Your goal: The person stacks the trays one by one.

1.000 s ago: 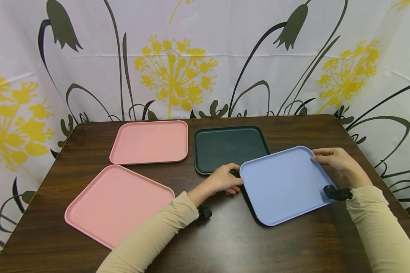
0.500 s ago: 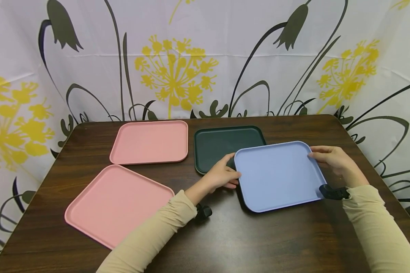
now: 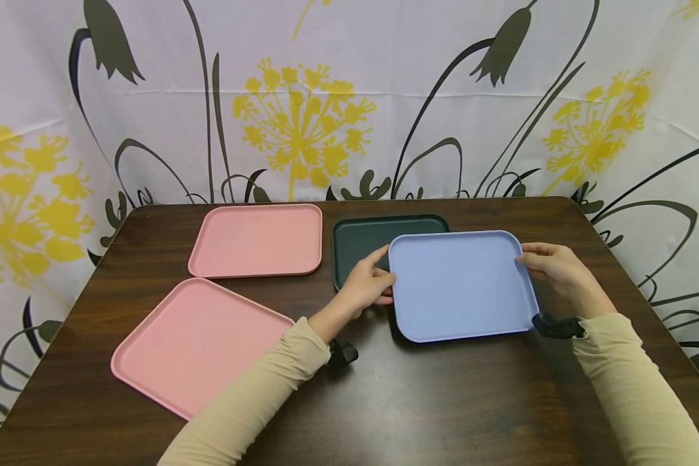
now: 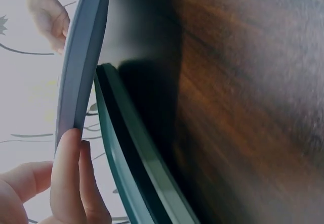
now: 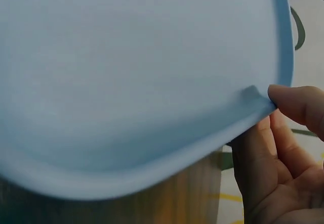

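Note:
Both hands hold a light-blue rectangular tray (image 3: 463,288) raised above the table. At its left edge, my left hand (image 3: 361,285) pinches the rim, thumb on the near side in the left wrist view, where the tray (image 4: 81,72) shows edge-on. My right hand (image 3: 562,272) grips the upper right edge; in the right wrist view its thumb lies over the rim and its fingers are underneath. A dark green tray (image 3: 352,249) lies behind, partly covered by the blue one. From the side, the green tray (image 4: 119,155) shows a paler layer below it.
Two pink trays lie on the left: one pink tray (image 3: 256,239) at the back, another pink tray (image 3: 195,346) nearer and turned, partly under the left sleeve. The dark wooden table (image 3: 443,401) meets a floral curtain (image 3: 326,39) at its far edge.
The blue tray has moved left and away from me, turning straighter, and covers more of the green tray. Both hands have moved along with it, keeping their grip.

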Motion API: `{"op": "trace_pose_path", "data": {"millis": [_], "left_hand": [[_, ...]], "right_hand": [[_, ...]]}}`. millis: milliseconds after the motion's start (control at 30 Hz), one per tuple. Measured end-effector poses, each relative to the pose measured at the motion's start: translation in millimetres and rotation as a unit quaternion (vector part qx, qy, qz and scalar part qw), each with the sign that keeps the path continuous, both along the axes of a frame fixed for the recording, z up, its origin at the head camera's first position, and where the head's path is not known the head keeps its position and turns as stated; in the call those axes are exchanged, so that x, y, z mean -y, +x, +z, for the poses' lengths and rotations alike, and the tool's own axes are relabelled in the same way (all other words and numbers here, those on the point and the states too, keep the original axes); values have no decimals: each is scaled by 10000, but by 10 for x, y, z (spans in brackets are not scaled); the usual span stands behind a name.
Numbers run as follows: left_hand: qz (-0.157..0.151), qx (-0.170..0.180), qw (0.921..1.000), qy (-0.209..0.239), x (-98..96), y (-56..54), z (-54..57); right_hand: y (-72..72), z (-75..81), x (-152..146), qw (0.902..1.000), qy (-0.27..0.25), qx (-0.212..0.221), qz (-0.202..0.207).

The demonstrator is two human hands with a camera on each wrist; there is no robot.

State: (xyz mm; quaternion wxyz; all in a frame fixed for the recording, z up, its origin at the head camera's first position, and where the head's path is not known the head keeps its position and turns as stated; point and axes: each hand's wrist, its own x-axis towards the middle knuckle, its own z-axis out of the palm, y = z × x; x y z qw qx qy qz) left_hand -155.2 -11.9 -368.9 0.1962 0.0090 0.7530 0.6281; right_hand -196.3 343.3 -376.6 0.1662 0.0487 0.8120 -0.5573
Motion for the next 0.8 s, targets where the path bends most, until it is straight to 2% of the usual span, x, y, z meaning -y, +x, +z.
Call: {"op": "trace_pose_path", "data": {"millis": [300,433,633,800], "left_hand": [[481,44,9988,-64,124,-104,71],[639,42,9979,-109,209,-159,69],[865,-54,9959,-274,322,-225,71],[1174,-188,9922,-385,396,-278,54]], "right_hand": [[-30,74,191,9957,-875,-128,-290],[-29,122,269,9971,-718,-169,-213],[-28,156,395,9996,-147,-221,9],[-34,175,510,9987,-244,-442,-60]]}}
